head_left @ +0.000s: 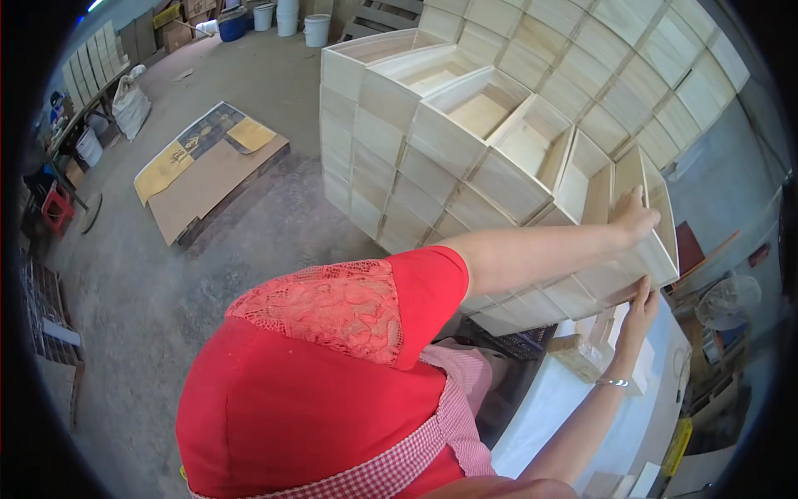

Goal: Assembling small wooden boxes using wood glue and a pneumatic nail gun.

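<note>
A stack of pale, open-topped wooden boxes (449,183) fills the middle and right. My left hand (636,219) is closed over the wall of the open wooden box (653,200) at the right end of the top row. Lower down, my right hand (638,308), with a silver bracelet at its wrist, holds the bottom edge of that same box near its front corner. Part of its grip is hidden. Beneath this hand, small tape-wrapped wooden blocks (579,356) lie on a whitish table surface (532,424).
Behind stands a tall wall of more wooden boxes (582,58). A dark crate (524,341) sits below the stack. Cardboard sheets (208,187) lie on a low pile at left. Buckets (317,30) stand far back; a red stool (56,208) is far left.
</note>
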Demonstrator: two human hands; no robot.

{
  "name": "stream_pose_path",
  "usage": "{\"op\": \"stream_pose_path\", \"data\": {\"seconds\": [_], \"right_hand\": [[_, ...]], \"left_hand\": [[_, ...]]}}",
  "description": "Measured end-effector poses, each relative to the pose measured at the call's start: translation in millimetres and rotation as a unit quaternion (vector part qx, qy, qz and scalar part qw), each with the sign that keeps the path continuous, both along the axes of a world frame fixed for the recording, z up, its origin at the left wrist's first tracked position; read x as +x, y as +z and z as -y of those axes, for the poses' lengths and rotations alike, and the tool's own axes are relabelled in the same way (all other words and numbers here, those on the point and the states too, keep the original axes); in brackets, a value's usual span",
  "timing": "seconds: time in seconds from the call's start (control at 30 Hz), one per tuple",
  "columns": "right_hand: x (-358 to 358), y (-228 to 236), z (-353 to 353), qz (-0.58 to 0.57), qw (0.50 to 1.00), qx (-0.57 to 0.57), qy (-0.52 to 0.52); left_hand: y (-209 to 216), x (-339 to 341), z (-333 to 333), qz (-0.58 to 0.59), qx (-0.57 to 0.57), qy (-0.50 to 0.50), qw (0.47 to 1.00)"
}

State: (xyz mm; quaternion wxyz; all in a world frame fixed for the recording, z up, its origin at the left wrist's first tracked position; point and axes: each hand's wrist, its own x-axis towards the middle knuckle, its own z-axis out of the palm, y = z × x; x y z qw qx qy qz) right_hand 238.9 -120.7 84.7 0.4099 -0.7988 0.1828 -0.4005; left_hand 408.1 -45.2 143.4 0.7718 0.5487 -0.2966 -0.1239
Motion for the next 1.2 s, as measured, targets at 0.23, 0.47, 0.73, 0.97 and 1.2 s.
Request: {"op": "stream_pose_path", "data": {"seconds": [0.23,0.47,0.73,0.97,1.2], "right_hand": [[-11.5,-30.8,-9.0,-0.083,0.975,-0.132,-0.158],[-139.3,-114.1,-53.8,-0.052,0.953,-0.068,-0.292],[-398.6,-218.5,-108.2,-0.072,0.684,-0.021,-0.726],[-514.0,-216.0,-106.1,-0.225,0.443,-0.006,-0.868],[-540.8,-181.9,-62.4,-0.232,0.381,0.127,-0.886]], "left_hand": [[-0.5,-18.0,-35.1,0.177,-0.168,0.111,0.963],[-101.3,-131.7,-96.1,0.398,-0.153,-0.146,0.893],[-197.4,-229.0,-24.1,0.140,0.107,-0.543,0.821],[-220.7,-314.1,18.7,0.104,0.251,-0.656,0.704],[-223.2,-335.8,76.8,0.172,0.193,-0.638,0.725]]}}
